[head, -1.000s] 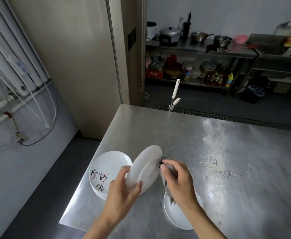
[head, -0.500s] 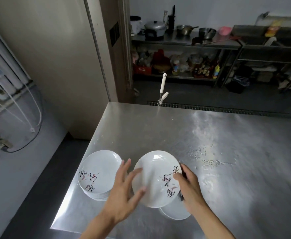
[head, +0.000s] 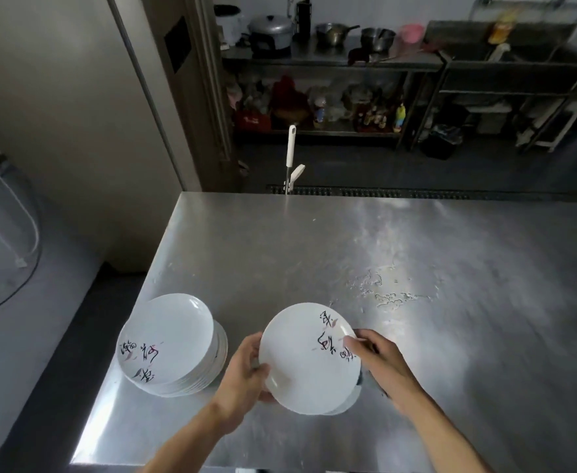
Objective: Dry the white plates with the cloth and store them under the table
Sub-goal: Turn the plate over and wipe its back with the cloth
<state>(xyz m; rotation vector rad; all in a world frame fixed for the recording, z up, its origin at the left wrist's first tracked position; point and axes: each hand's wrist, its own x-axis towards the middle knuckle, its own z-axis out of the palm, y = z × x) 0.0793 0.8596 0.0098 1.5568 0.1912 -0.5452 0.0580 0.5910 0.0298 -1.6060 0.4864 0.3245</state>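
One white plate [head: 300, 367] is held face up just above the near part of the steel table [head: 314, 250], between both hands. Its printed lettering sits toward the right rim.

Hidden or unclear:
- The cloth [head: 365, 382] shows only as a dark scrap at the plate's right edge. The rest is covered by the plate and the right hand [head: 379, 363].
- A second plate [head: 348, 402] lies below the held one, with only a sliver of its rim in sight. Whether more lie under it cannot be told.
- The fingers of the left hand [head: 246, 373] pass under the plate and are out of sight.
- The table's right side runs out of frame.

Grip:
- The left hand clasps the plate's left rim, thumb on the upper edge.
- The right hand pinches the right rim, thumb on the printed face and fingers curled beneath against the cloth.

Surroundings:
- A stack of plates [head: 167, 339] stands to the left, near the table's left edge, apart from the held plate.
- A patch of water droplets [head: 389, 291] lies further back on the right.
- A white handle [head: 291, 148] rises beyond the far edge.
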